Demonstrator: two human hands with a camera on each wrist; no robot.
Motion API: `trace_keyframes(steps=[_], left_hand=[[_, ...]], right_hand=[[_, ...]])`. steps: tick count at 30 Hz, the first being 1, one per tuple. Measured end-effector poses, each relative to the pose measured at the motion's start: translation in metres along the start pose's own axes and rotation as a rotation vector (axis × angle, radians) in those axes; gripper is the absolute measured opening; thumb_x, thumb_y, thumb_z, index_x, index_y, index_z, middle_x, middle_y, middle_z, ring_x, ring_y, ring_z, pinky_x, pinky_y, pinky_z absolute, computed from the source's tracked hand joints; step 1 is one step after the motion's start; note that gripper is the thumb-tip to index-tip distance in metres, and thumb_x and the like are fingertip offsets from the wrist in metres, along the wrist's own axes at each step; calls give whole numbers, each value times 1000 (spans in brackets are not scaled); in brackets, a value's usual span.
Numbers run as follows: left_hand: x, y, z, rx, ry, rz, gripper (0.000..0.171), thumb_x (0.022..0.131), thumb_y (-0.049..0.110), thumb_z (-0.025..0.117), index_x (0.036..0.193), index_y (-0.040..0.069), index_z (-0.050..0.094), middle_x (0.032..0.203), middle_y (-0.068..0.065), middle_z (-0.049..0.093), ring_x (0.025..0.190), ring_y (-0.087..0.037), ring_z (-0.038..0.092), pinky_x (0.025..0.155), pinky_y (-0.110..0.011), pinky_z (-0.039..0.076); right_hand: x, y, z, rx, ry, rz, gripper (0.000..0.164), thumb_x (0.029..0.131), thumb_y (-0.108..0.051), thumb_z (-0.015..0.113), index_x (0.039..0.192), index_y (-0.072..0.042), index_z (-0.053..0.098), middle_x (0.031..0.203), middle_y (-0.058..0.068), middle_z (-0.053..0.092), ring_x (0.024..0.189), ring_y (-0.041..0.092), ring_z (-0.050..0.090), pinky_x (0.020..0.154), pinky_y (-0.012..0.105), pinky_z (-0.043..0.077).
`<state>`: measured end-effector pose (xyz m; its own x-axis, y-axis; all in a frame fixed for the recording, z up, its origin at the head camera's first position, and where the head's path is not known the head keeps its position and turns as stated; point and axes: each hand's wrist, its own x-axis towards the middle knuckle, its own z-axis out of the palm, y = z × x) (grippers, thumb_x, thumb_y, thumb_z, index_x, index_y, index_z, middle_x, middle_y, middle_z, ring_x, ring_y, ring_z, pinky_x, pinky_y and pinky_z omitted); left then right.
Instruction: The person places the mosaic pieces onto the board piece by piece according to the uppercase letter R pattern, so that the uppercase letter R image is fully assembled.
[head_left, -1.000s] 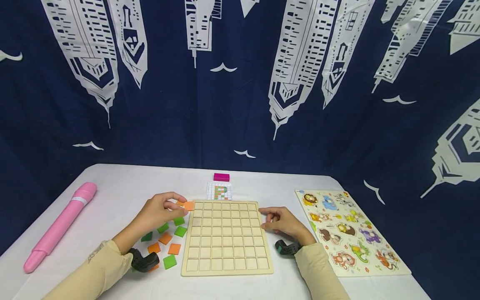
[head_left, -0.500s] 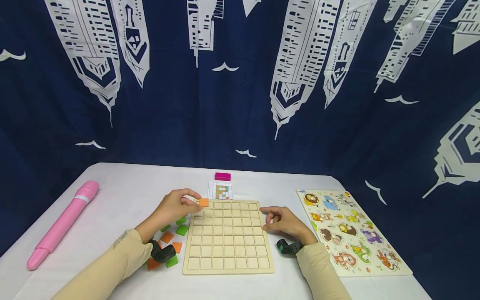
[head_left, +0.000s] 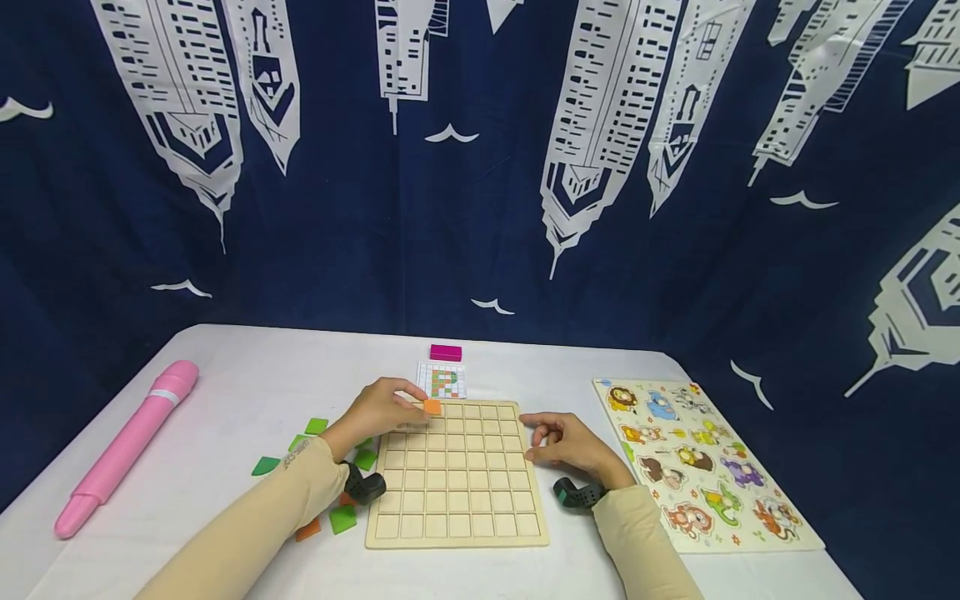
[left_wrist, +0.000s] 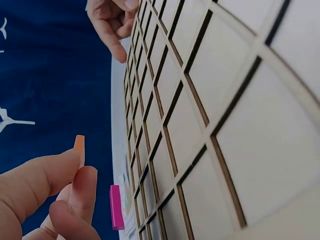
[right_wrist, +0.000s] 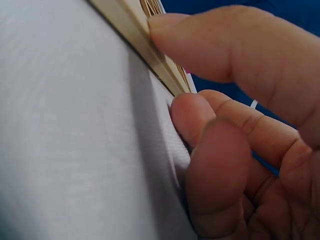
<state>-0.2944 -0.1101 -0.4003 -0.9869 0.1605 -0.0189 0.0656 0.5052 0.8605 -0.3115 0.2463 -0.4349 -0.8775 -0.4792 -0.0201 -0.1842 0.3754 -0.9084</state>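
My left hand pinches a small orange square tile between thumb and fingertips, over the top row of a wooden grid board. In the left wrist view the tile stands on edge at the fingertips, raised over the grid. All visible cells of the board hold nothing. At the board's right side is my right hand, its index finger extended and thumb touching the edge. The right wrist view shows the thumb on the board's rim and the other fingers bent below it.
Loose green tiles and orange tiles lie left of the board, partly hidden by my left forearm. Behind the board are a pattern card and a magenta block. A pink tube lies far left, an animal puzzle right.
My left hand has carried the orange tile rightward from the board's upper left corner, further along the top row. The right hand stays at the right edge.
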Motion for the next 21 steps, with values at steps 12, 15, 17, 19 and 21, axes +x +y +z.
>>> trace_keyframes(steps=[12,15,17,19,21], left_hand=[[8,6,9,72,-58,-40,28,87,17,88,112,7,78,67,1,67,62,-10,57,60,-22,43],[9,6,9,122,-63,-45,27,86,18,89,110,8,79,67,0,67,63,-10,59,63,-24,44],[10,6,9,154,-67,-48,27,85,19,90,108,10,79,68,-1,68,66,-12,61,67,-26,46],[10,6,8,199,-71,-49,26,85,21,90,106,13,80,73,-2,70,71,-15,63,73,-30,47],[10,6,8,239,-73,-47,25,84,22,91,104,15,79,83,-2,71,79,-18,62,78,-33,48]], right_hand=[[0,2,-2,-14,-10,-11,66,88,2,83,146,16,54,92,4,63,65,5,46,59,19,44],[1,3,-2,-18,-14,-14,66,88,2,83,146,16,54,92,3,63,65,5,46,59,19,44],[1,3,-2,-19,-14,-13,66,88,2,83,146,16,55,92,3,63,65,6,46,58,19,44],[2,3,-3,-20,-14,-12,66,88,2,83,146,16,55,92,3,63,64,6,46,58,19,44],[2,3,-3,-20,-12,-12,66,88,2,83,146,16,54,92,3,63,64,6,46,58,19,43]])
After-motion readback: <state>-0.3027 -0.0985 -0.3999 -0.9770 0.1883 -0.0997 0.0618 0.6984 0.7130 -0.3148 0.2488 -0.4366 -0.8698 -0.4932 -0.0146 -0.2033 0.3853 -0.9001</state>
